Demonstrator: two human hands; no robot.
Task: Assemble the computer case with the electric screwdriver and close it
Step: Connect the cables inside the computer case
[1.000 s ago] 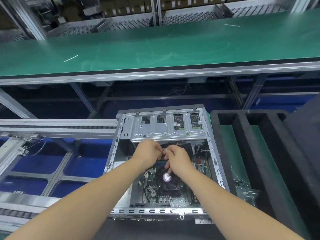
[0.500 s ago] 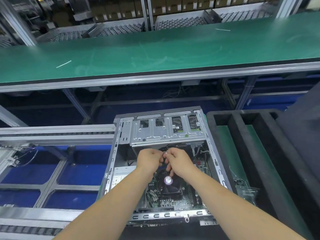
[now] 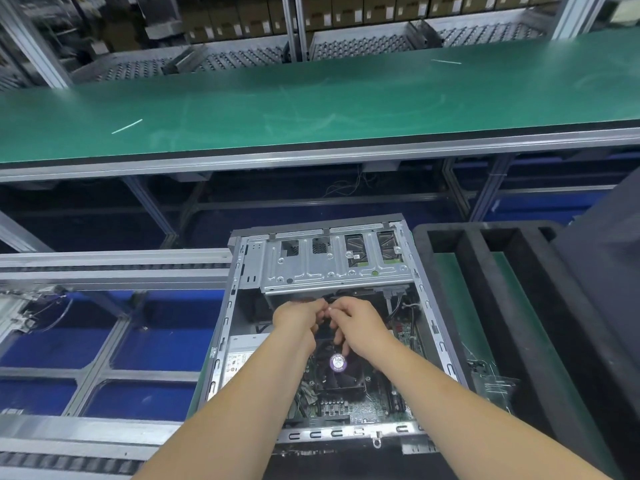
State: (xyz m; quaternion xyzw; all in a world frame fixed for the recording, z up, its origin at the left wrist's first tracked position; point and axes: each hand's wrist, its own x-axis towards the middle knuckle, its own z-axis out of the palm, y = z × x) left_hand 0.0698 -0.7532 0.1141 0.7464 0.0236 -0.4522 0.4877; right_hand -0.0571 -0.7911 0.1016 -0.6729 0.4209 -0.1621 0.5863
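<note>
An open grey computer case lies flat in front of me, its inside facing up. A silver drive cage fills its far end, and a black CPU fan with a purple sticker sits on the motherboard. Both hands are inside the case just below the drive cage. My left hand and my right hand meet fingertip to fingertip, pinching a small dark cable or connector between them. What exactly they hold is mostly hidden by the fingers. No electric screwdriver shows.
A black foam tray with long slots stands right of the case, with a clear bag of parts in it. A long green conveyor belt runs across beyond. Metal rails over blue bins lie to the left.
The camera view has shifted a little; the case sits lower and more central. Both hands have stayed pinched together below the drive cage, with only slight finger movement.
</note>
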